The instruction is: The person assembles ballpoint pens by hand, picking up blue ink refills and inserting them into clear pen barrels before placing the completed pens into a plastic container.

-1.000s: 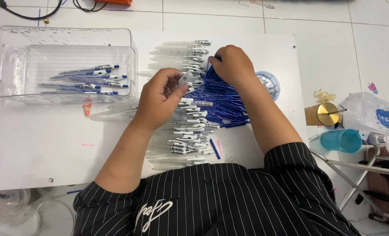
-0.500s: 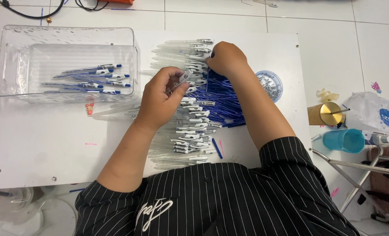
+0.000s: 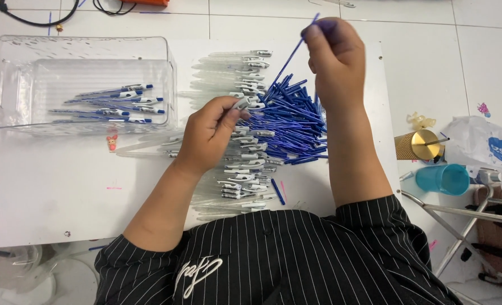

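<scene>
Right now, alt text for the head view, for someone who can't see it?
Seen from above, a person's right hand lifts one blue refill from a blue refill pile while the left hand holds a clear pen barrel. Clear barrels cover the white board; a clear bin holds finished pens.

One camera on person's head, looking straight down, close above white board (image 3: 64, 192) and both arms.

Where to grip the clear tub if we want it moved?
By a short end wall of the tub, probably at the left rim, coming from the left: that side is open, while pen barrels and the left hand crowd the right. Keep it level; finished pens lie loose inside.
</scene>
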